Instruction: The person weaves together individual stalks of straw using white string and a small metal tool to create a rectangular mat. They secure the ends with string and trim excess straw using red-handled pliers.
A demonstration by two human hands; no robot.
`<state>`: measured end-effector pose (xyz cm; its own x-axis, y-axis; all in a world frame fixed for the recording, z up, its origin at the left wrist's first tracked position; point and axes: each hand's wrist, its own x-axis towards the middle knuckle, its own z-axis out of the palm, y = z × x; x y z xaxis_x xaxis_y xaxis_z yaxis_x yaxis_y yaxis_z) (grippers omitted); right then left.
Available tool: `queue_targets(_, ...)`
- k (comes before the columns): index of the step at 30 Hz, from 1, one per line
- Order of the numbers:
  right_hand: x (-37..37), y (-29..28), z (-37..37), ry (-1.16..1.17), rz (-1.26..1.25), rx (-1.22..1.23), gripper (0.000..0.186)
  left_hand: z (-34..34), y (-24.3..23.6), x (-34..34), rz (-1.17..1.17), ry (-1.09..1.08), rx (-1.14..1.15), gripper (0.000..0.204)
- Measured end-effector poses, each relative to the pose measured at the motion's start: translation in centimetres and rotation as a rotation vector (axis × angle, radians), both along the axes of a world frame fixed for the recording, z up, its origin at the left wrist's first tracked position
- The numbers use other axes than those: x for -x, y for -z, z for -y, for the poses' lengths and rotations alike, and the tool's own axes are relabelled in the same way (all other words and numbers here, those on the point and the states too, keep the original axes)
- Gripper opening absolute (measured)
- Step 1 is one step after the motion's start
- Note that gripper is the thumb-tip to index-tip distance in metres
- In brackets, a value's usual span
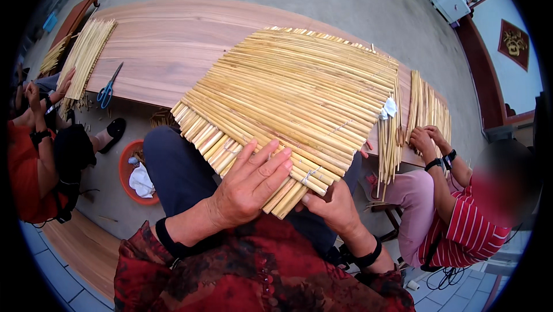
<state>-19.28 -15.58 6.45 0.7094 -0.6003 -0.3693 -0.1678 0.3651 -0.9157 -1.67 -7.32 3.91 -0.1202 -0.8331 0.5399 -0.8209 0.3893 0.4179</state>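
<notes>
A mat of yellow reed stalks, bound side by side with thin string, slopes from the table down over my lap. My left hand lies on its near edge, fingers stretched out flat across the stalks. At the near right corner my right hand grips the edge of the mat, its thumb on top by the stalk ends and its other fingers hidden underneath. Just above that thumb, a knot of pale string shows. Shorter stalk ends stick out below the mat's left edge.
The long wooden table holds blue scissors and another reed mat at the left. Co-workers sit on both sides; the right one handles a reed mat. Loose stalks lean between us. An orange basin with cloth stands left.
</notes>
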Motion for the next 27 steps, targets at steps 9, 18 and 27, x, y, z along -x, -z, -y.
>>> queue_targets(9,0.1,0.5,-0.5,0.032,0.222,-0.065,0.054,0.0,0.4,0.3,-0.009,0.019,-0.032,0.039)
queue_targets(18,-1.2,2.1,-1.6,0.342,0.1,0.097,0.036,0.7,0.8,0.4,-0.002,0.02,-0.018,0.037)
queue_targets(27,-1.7,2.2,-1.8,0.439,0.121,0.028,0.032,0.7,1.2,0.8,-0.017,0.019,-0.008,0.037)
